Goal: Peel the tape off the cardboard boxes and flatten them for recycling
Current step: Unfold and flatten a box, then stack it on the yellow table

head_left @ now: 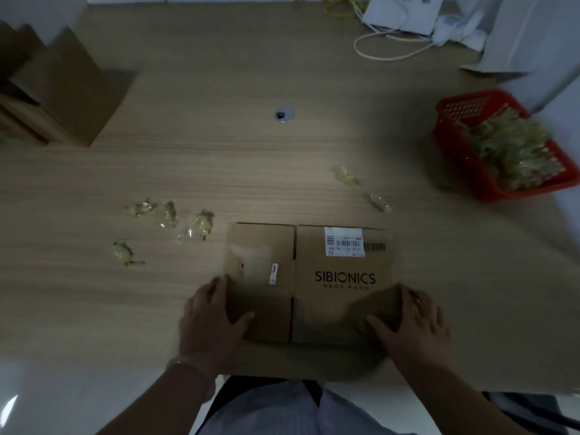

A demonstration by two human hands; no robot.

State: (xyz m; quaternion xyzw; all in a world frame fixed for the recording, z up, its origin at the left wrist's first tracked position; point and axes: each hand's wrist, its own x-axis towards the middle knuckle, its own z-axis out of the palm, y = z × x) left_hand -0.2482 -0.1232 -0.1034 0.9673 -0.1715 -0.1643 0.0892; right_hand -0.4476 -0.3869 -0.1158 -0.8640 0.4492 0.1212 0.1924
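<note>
flattened cardboard box on the table, left hand gripping its left edge, right hand gripping the near right corner, thumbs on top

A pale wood-grain table fills the frame. At lower centre lies a cardboard box (printed SIBIONICS, with a white label). Crumpled tape wads are scattered to its left, and two further wads lie to its upper right. A red basket sits at the right edge, brown cartons at upper left, and a white cable loop at the top.
</note>
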